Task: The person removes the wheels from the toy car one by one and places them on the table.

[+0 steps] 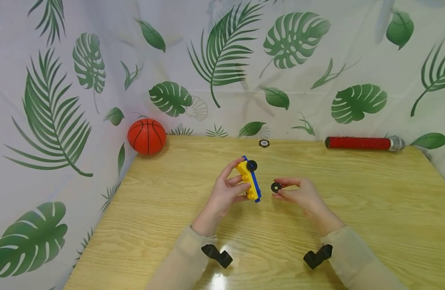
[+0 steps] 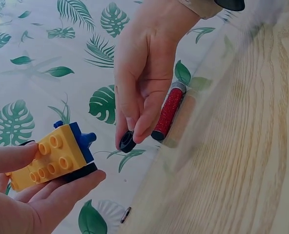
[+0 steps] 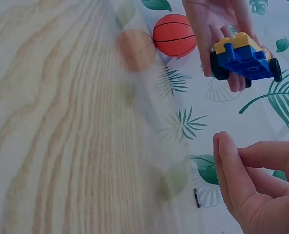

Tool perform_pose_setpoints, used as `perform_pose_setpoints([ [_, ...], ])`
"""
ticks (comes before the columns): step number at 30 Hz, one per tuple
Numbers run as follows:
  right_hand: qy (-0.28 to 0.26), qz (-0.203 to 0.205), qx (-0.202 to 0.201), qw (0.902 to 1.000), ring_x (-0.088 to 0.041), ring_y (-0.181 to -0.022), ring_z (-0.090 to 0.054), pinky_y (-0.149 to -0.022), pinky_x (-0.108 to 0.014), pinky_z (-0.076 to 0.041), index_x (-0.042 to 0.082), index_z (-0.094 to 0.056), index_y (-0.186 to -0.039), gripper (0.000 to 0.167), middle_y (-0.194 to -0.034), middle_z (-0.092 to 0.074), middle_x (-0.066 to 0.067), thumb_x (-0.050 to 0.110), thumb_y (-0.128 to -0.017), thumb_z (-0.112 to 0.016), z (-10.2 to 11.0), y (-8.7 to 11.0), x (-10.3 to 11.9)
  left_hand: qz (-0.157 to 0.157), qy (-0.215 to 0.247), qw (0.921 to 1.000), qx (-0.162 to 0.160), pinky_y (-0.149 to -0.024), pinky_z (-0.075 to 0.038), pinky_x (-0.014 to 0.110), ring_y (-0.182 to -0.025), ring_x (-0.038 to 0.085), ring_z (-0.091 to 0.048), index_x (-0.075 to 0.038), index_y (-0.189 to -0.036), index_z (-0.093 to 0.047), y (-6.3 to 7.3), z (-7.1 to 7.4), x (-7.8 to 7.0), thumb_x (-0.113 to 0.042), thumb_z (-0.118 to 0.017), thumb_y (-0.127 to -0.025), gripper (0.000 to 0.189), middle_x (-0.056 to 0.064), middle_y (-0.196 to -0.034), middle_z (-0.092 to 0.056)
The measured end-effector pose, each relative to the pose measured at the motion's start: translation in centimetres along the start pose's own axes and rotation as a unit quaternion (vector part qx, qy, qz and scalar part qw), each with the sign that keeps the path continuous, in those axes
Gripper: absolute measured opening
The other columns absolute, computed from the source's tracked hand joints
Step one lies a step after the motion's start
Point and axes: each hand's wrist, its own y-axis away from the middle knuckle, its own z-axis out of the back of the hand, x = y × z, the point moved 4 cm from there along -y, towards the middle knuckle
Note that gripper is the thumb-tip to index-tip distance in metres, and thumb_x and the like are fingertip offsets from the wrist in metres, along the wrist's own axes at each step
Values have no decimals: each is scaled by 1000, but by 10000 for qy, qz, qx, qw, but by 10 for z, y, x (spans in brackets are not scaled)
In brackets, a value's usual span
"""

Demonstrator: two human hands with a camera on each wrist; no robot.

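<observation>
My left hand (image 1: 222, 192) holds a yellow and blue toy car (image 1: 250, 183) between thumb and fingers, tilted above the table. Studs cover the car's yellow body (image 2: 49, 156), and a bare blue peg (image 2: 89, 138) sticks out at one end. Black wheels show on the blue underside (image 3: 249, 66) in the right wrist view. A little to the right, my right hand (image 1: 302, 195) pinches a small black wheel (image 1: 276, 187) by its rim, apart from the car. That wheel (image 2: 127, 142) also shows under the fingertips in the left wrist view; in the right wrist view the fingers hide it.
An orange-red ball (image 1: 147, 136) with black lines sits at the table's back left corner. A red microphone (image 1: 364, 143) with a silver end lies along the back right edge. Between them is a small black and white disc (image 1: 264, 143). A leaf-patterned cloth (image 1: 237, 96) hangs behind the table (image 1: 164, 193).
</observation>
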Motion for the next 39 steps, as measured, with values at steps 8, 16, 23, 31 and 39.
perform_pose_setpoints([
  [8, 371, -500, -250, 9977, -9, -88, -71, -83, -26, -58, -11, -49, -139, 46, -145, -42, -35, -10, -94, -55, 3, -12, -13, 13, 1, 10000, -28, -83, -59, 49, -108, 27, -67, -32, -146, -45, 1, 0, 0, 12, -57, -93, 71, 21, -136, -60],
  [16, 363, -637, -241, 9970, -11, -91, -70, -85, -25, -58, -11, -48, -140, 45, -145, -41, -35, -12, -94, -51, 7, -21, -23, -11, 13, 10000, 14, -83, -59, 48, -105, 26, -67, -31, -147, -44, 2, 0, -1, 12, -57, -93, 71, 22, -136, -60],
  [23, 82, -586, -96, 9982, -12, -87, -71, -83, -27, -59, -16, -44, -139, 46, -142, -41, -39, -15, -94, -50, 5, -24, -27, -17, -23, 10000, 12, -84, -59, 49, -107, 27, -67, -32, -147, -44, 3, 1, -2, 12, -57, -93, 70, 21, -136, -60],
  [31, -157, -629, 4, 9979, -12, -85, -72, -82, -28, -59, -19, -42, -139, 45, -132, -46, -38, -17, -94, -48, 7, -27, -31, -5, -76, 10000, 3, -83, -59, 47, -105, 26, -68, -32, -147, -44, 3, 2, -1, 11, -57, -93, 70, 21, -135, -61],
  [39, -213, -798, -2, 9966, -14, -86, -72, -81, -29, -59, -18, -40, -140, 45, -139, -39, -42, -16, -96, -45, 6, -29, -33, -53, -35, 10000, 27, -83, -59, 47, -106, 26, -67, -32, -147, -45, 2, 3, -1, 11, -56, -93, 70, 21, -136, -60],
])
